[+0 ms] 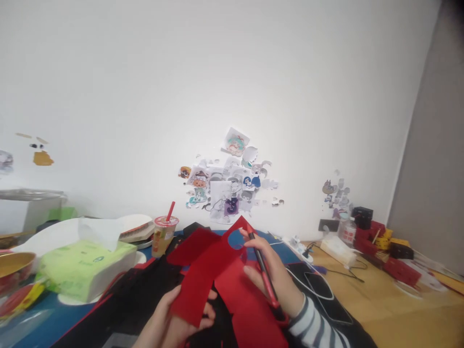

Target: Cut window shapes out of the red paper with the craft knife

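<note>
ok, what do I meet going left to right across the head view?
Bowl → tissue pack → left hand holding red sheet → right hand holding red-and-black tool → bottle.

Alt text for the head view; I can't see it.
The left hand holds a red strip with a rounded opening near its far end, where the right hand holds a slim red-and-black tool. A cup and a tissue pack sit to the left; drawings hang on the wall ahead.
</note>
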The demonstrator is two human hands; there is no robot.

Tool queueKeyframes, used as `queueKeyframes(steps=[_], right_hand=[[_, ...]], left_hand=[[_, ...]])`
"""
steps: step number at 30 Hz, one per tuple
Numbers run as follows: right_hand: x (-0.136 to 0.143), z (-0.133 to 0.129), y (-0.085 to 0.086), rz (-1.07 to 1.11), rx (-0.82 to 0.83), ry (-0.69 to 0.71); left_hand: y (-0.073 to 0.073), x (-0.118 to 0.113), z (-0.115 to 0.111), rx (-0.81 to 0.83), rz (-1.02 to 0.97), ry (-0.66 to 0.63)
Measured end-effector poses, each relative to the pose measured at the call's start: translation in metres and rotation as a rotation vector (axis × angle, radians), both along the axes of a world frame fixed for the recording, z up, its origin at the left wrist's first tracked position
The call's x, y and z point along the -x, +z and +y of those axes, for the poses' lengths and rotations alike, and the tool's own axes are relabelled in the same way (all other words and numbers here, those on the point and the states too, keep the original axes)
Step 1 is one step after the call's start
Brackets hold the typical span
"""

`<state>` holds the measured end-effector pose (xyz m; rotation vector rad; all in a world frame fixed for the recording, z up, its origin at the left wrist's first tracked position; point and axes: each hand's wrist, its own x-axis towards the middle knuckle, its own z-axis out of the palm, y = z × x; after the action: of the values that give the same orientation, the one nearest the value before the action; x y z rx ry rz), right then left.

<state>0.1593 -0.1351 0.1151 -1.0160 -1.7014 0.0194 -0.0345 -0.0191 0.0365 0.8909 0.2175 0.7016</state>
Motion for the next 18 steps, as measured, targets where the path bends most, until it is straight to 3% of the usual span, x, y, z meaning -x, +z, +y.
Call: queueKeyframes(steps=[2,5,8,12,18], right_hand=[[-0.007,0.009,0.0,-0.135,0.036,-0.132],[-0.021,0.019,-0.016,-0.118,0.118,-0.236],[-0.039,0.024,-0.044,0.088,0.247,-0.217],[-0.053,0.024,-0.08,0.191,0.369,-0.193],[-0.041,0.013,-0.11,0.358,0.427,-0.242]], left_hand=[[0.006,0.005,-0.002,0.021,0.028,-0.119],[0.008,0.009,-0.003,0.024,0.146,-0.206],[0.001,0.007,0.004,0.026,0.291,-0.226],[-0.016,0.003,0.019,-0.004,0.476,-0.265],[-0.024,0.006,0.031,-0.039,0.568,-0.192]])
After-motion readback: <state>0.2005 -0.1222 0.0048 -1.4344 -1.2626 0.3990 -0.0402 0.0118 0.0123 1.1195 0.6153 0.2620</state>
